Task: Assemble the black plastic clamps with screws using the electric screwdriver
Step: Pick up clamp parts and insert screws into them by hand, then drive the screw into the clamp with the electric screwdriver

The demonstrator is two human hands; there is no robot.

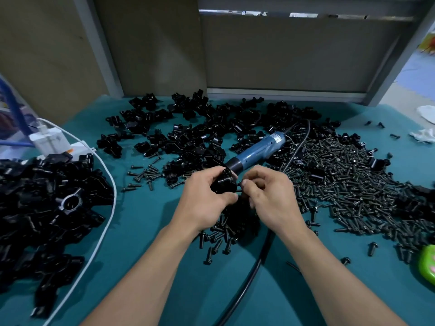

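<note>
- The left hand [207,198] holds a black plastic clamp [223,183] with its fingers curled round it, raised just above the teal table cover [146,231], in the near centre of the view.
- The right hand [270,198] has its fingers curled, with thumb and forefinger pinching a small black screw [239,190] against the right side of the held clamp. The screw's head is hidden by the fingertips.
- The blue electric screwdriver with a black nose [256,150] lies on the table just beyond the hands. No hand touches it, and its nose points toward the hands.
- A thick black cable [255,267] runs across the cover between the two forearms.
- A large heap of loose black screws [341,184] lies to the right of the hands.
- A smaller scatter of screws [219,236] lies under the wrists, and another [146,175] lies to the left of the hands.
- A spread of loose black clamp parts [200,132] covers the far centre of the table, around the screwdriver body.
- A second pile of black clamp pieces [47,203] occupies the left side.
- A white cable [107,208] curves round the right edge of that pile.
- A white power strip with a plugged-in adapter [51,140] sits behind the left pile.
- A bright green plastic object [427,264] is cut off by the right edge.
- A white crumpled cloth [423,135] lies at the far right.
</note>
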